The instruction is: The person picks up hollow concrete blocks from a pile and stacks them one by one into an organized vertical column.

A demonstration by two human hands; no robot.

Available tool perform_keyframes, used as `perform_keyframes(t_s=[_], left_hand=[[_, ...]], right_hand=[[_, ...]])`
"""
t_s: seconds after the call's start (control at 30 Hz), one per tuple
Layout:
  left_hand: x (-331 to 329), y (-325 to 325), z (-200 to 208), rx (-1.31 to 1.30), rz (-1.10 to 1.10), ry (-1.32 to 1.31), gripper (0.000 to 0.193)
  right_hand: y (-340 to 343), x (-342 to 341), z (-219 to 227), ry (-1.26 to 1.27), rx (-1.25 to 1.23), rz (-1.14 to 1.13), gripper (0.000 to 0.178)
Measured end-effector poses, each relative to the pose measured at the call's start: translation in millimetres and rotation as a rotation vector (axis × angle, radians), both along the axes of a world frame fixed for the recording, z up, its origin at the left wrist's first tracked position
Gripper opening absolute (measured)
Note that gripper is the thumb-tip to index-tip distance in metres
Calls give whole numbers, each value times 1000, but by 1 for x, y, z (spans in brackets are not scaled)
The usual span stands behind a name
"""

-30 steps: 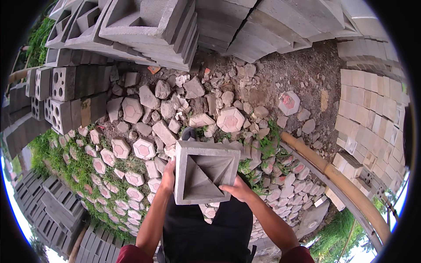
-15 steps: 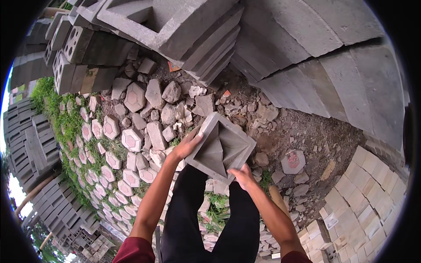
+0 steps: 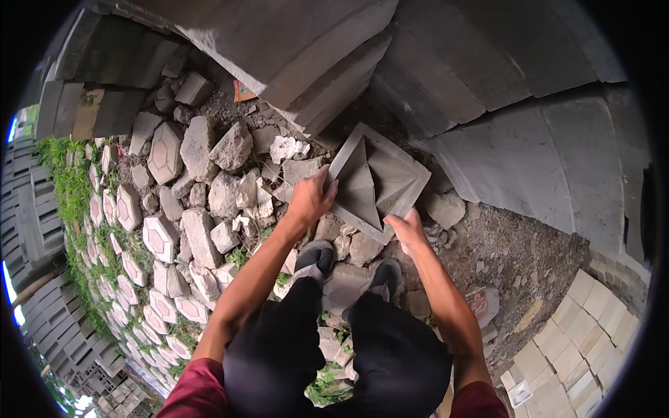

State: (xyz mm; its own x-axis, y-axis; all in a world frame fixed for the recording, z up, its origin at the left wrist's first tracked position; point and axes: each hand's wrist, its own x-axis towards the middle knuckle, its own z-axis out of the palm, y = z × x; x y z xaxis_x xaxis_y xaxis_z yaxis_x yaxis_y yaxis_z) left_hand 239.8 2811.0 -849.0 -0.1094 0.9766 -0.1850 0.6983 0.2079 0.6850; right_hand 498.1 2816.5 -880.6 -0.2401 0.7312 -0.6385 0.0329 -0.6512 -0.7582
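Note:
A square grey concrete ventilation block [image 3: 391, 180] with slanted inner faces is held out in front of me, tilted so that its hollow side shows. My left hand [image 3: 311, 200] is closed on its left edge, while my right hand [image 3: 410, 231] grips its lower right edge, thumb on the rim. Just beyond it, in the corner, a stack of grey concrete blocks [image 3: 327, 90] meets a tall wall of stacked grey blocks [image 3: 516, 157]. The ground under the block is partly hidden by it.
Broken stones and rubble [image 3: 223, 195] cover the ground at left, beside hexagonal pavers [image 3: 160, 237] and grass [image 3: 70, 181]. My shoes [image 3: 315, 259] stand on uneven stones. Pale stacked tiles [image 3: 578, 341] are at lower right. A loose hexagonal paver [image 3: 482, 304] lies behind my right forearm.
Both hands have carried the ventilation block forward and right, toward the corner between the stacks. My arms reach out farther, and my shoes have come into view. The grip stays on both sides.

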Motion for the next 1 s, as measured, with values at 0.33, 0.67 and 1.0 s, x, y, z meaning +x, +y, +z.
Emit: perform_keyframes(t_s=[0.33,0.67,1.0], left_hand=[[15,-12,-53,123,517,-357,53],[27,7,-74,-87,651,-1192,65],[20,0,-80,15,412,-680,59]], right_hand=[[27,-21,-66,-50,123,-128,25],[48,-50,-70,-132,77,-80,25],[63,-5,-47,-95,4,193,92]])
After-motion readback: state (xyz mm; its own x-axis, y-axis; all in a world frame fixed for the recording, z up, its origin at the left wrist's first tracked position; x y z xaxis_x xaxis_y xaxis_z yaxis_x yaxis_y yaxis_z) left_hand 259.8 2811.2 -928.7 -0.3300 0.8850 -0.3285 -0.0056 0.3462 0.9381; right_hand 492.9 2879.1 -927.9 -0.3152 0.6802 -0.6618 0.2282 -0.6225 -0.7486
